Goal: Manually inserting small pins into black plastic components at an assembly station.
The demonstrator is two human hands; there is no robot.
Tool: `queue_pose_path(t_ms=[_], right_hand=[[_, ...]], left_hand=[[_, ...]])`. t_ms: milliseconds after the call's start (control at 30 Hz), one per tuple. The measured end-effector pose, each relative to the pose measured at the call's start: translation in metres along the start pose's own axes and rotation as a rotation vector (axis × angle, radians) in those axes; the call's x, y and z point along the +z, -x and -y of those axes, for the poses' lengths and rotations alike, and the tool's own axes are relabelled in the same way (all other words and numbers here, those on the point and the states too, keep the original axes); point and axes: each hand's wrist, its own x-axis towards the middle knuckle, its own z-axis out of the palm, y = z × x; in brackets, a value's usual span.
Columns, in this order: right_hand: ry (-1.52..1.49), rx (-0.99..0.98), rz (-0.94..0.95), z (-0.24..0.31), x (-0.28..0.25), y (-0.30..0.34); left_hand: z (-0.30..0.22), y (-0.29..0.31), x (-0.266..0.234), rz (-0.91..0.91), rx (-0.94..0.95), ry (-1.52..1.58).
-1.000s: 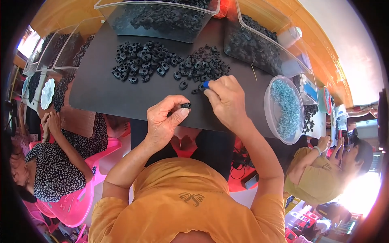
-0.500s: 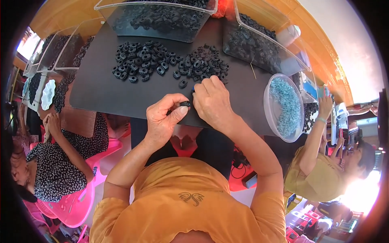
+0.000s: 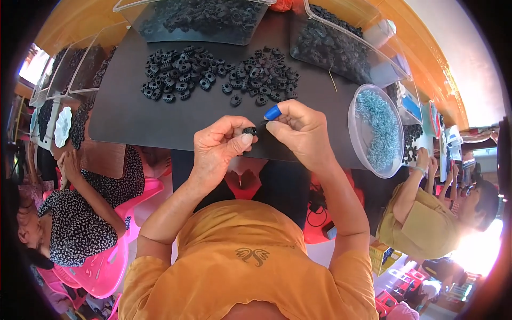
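Black and rounded, a small piece (image 3: 249, 130) is pinched between fingertips of the left hand (image 3: 217, 143). Just beside it, fingers of the right hand (image 3: 306, 130), one blue-sheathed (image 3: 272, 112), are narrowly parted; whether anything is gripped cannot be told. Beyond them, notched, dull-black pieces (image 3: 184, 74) are heaped.

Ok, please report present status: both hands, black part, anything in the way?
Left hand pinching black part. Right hand close by, blue finger cover on; grip contents unclear. Black piles beyond hands, nothing seen blocking.
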Motion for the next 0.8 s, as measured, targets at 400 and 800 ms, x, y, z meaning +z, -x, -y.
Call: queue_pose_path(t_ms=[400,800], right_hand=[[-0.232,-0.02,0.068,0.014,0.0,0.01],[0.146,-0.211,-0.039,-0.005,0.008,0.014]], left_hand=[[-0.003,-0.002,0.009,0.025,-0.107,0.12],[0.008,0.003,0.01,0.011,-0.062,0.055]])
